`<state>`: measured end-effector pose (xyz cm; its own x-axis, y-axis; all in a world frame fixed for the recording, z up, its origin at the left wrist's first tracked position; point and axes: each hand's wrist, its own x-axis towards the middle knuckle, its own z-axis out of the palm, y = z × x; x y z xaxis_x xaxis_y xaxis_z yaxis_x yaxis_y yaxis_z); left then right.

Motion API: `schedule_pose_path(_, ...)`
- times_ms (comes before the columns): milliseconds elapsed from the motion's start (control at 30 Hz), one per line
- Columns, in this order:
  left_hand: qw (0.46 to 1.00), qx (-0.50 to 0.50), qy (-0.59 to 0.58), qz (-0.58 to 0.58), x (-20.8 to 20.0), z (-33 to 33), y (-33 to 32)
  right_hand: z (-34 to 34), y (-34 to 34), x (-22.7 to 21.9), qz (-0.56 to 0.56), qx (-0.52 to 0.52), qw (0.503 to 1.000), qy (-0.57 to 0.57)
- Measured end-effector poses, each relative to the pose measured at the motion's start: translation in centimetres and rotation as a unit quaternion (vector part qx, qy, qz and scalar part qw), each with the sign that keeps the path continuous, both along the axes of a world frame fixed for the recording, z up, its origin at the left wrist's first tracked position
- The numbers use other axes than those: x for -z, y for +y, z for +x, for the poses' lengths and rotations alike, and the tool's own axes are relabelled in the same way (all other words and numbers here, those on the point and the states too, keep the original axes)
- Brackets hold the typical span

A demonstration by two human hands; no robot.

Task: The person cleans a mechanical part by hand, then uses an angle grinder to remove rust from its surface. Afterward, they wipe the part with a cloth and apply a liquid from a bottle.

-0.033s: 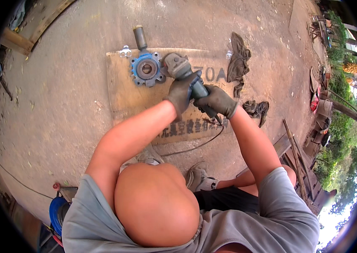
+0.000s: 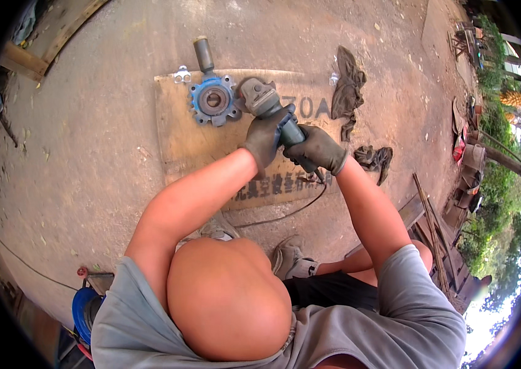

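Observation:
Both my hands wear dark grey work gloves and grip an angle grinder (image 2: 260, 97) over a plywood board. My left hand (image 2: 264, 142) wraps the body just behind the metal gear head. My right hand (image 2: 318, 147) closes round the rear of the dark green body, where the cord leaves. The grinder's head is at the right edge of a blue-painted metal housing (image 2: 199, 98), which has lugs around its rim and a round bore in the middle. Whether the disc touches the housing I cannot tell. A grey metal cylinder (image 2: 204, 55) stands out from the housing's far side.
Stencilled marks cover part of the plywood board (image 2: 177, 144). A small shiny metal piece (image 2: 182, 75) lies at its far left corner. Dark rags (image 2: 347, 86) lie along its right side. The power cord (image 2: 285, 215) curves near my shoes. A blue cable reel (image 2: 83, 310) stands at lower left.

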<state>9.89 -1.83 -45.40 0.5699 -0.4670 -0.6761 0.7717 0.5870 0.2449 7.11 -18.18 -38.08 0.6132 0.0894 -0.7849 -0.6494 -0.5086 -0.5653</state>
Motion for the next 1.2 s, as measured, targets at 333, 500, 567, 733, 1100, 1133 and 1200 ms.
schedule_pose_path(333, 0.998, -0.021, 0.019, -0.062, 0.1, 1.2, 0.7, 2.3, 0.3, -0.4, -0.025, -0.048, 0.998, -0.035)
schedule_pose_path(500, 0.996, -0.042, -0.001, -0.080, 0.2, 1.1, 0.4, 2.9, 0.6, -1.6, -0.061, -0.104, 0.991, -0.061)
schedule_pose_path(567, 0.993, -0.044, 0.005, -0.106, 0.6, 1.5, 0.7, 3.3, 0.5, -0.8, -0.037, -0.154, 0.985, -0.069)
schedule_pose_path(733, 0.996, -0.039, 0.033, -0.079, -0.5, 0.2, 0.6, 2.3, 1.0, -2.6, -0.072, -0.078, 0.994, -0.005)
schedule_pose_path(1100, 0.998, -0.012, 0.033, -0.053, -0.3, -1.3, 1.2, 1.0, 2.1, -3.9, -0.036, -0.014, 0.997, 0.067)
schedule_pose_path(1133, 0.997, -0.003, 0.058, -0.046, 0.1, -1.5, 1.1, 0.6, 1.9, -3.1, -0.016, 0.000, 0.996, 0.083)
schedule_pose_path(1200, 0.996, -0.007, 0.073, -0.053, -0.6, -2.3, 1.4, 0.0, 1.4, -2.6, -0.037, -0.050, 0.996, 0.058)
